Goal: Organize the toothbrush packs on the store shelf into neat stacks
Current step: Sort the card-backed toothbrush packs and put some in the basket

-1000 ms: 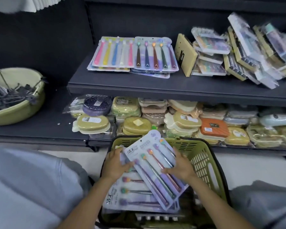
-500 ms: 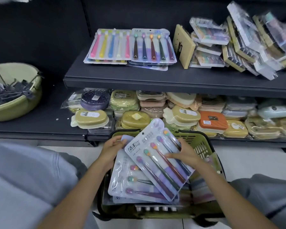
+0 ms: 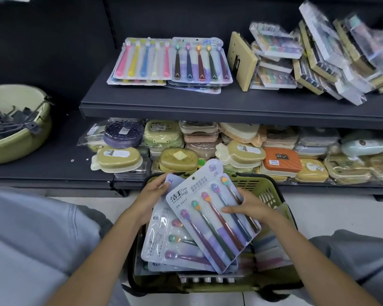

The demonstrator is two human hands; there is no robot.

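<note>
Over a green basket [image 3: 266, 189] I hold a fanned bundle of flat toothbrush packs. The top pack [image 3: 210, 215] shows several brushes with coloured heads and lies tilted. My left hand [image 3: 152, 196] grips the bundle's upper left edge, thumb on the packs underneath [image 3: 164, 237]. My right hand [image 3: 247, 207] grips the right side, fingers spread over the top pack. On the upper shelf [image 3: 208, 106] lie two low stacks of toothbrush packs: bright handles [image 3: 142, 60] and dark handles [image 3: 199, 60].
A jumble of boxed packs [image 3: 307, 56] leans at the shelf's right. Soap boxes [image 3: 230, 151] crowd the lower shelf. A green basin [image 3: 16, 140] with dark hooks sits at left. More packs lie in the basket. My knees flank the basket.
Both hands have raised the bundle of packs a little out of the basket toward the shelf. The top pack has slid more upright across the lower ones.
</note>
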